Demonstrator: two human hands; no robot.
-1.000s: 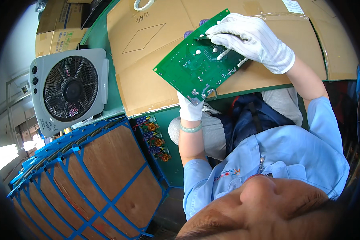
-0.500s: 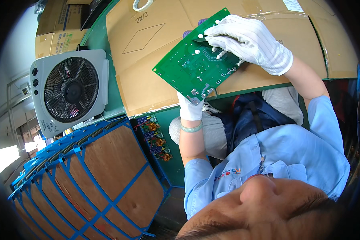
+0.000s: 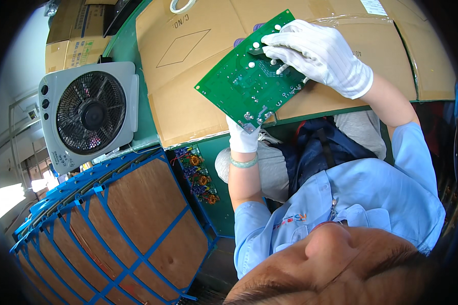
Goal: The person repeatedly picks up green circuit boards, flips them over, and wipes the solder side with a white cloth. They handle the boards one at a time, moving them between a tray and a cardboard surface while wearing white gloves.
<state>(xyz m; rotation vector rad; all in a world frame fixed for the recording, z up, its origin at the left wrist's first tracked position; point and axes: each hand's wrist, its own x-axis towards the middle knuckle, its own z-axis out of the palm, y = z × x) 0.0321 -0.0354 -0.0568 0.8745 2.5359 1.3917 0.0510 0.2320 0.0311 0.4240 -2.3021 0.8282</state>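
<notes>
A green circuit board (image 3: 234, 81) is held tilted above the cardboard, its side with white round dots and solder joints facing up. My left hand (image 3: 242, 138), in a white glove, grips its near edge from below; those fingers are hidden behind the board. Over the right part of the board is my gloved right hand (image 3: 318, 57), thumb and fingers pinched around a small dark piece (image 3: 256, 51) close to the board's surface. Its kind cannot be made out. Purple round parts (image 3: 238, 42) peek out past the board's far edge.
Flattened cardboard (image 3: 183, 96) covers the green table, with a roll of tape (image 3: 182, 5) at the far edge. To the left stands a grey box fan (image 3: 93, 114). A blue-framed wooden panel (image 3: 142, 218) is at lower left, beside several boards with copper coils (image 3: 203, 180).
My right hand has shifted slightly, and the dark piece in its fingers has turned a little. The circuit board and my left hand stay almost where they were.
</notes>
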